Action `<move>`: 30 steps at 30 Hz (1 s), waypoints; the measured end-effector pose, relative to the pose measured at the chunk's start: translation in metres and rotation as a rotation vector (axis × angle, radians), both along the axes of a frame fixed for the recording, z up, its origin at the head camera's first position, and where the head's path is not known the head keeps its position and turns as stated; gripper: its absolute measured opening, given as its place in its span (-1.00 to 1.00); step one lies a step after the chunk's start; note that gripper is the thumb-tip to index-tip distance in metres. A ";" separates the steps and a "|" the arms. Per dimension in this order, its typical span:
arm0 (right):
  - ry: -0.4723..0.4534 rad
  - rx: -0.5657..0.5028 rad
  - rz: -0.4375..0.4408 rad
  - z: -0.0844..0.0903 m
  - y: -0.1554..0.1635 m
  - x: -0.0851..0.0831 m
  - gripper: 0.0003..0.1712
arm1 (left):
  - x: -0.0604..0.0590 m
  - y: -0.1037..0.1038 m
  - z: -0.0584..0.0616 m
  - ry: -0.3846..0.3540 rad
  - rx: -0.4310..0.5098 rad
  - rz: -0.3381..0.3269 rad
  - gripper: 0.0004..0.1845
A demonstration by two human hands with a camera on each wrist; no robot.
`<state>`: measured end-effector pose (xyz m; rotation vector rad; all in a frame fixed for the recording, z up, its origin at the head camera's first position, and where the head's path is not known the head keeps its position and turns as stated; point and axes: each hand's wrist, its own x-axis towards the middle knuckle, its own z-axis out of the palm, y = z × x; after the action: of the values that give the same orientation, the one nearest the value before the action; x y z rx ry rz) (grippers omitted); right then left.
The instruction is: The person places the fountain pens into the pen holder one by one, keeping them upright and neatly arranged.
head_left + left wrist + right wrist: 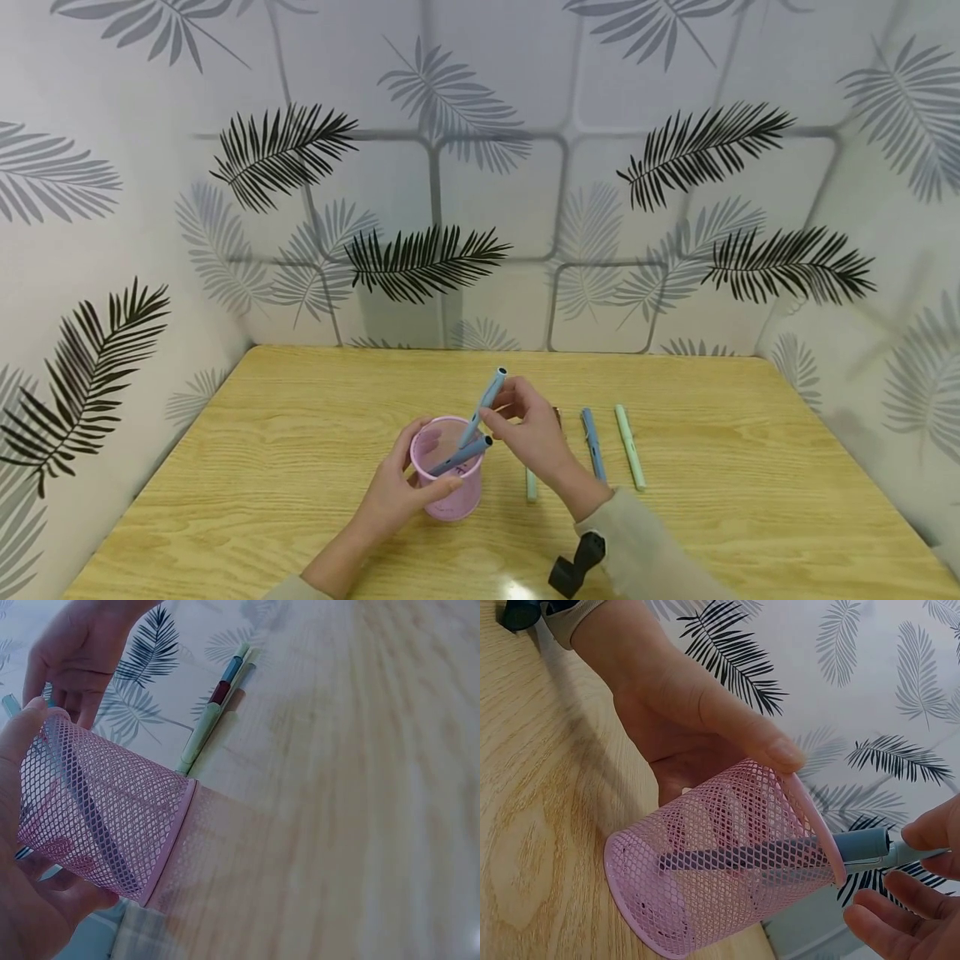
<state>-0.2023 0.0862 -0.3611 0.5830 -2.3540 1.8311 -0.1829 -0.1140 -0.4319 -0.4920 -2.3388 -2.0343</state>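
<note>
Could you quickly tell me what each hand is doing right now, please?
Left hand: holding the pink mesh cup around its side.
Right hand: pinching a blue pen angled into the cup.

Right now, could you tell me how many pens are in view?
5, perhaps more hidden behind the right hand: one inside the pink mesh cup, one held above it, and a blue pen, green pen and pale pen on the table.
</note>
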 end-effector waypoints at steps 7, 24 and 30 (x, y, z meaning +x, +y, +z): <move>-0.043 0.032 0.010 -0.015 0.001 -0.009 -0.85 | -0.001 0.000 0.000 0.000 0.005 -0.002 -0.15; -0.072 0.024 0.023 -0.031 0.007 -0.012 -0.84 | 0.001 0.001 0.002 -0.006 0.003 0.000 -0.16; -0.086 0.047 0.020 -0.022 0.010 -0.001 -0.84 | -0.008 0.000 -0.015 0.006 -0.002 0.017 -0.15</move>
<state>-0.2029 0.0957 -0.3828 0.5451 -2.4611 1.8500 -0.1907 -0.1137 -0.4466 -0.4753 -2.3340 -2.0209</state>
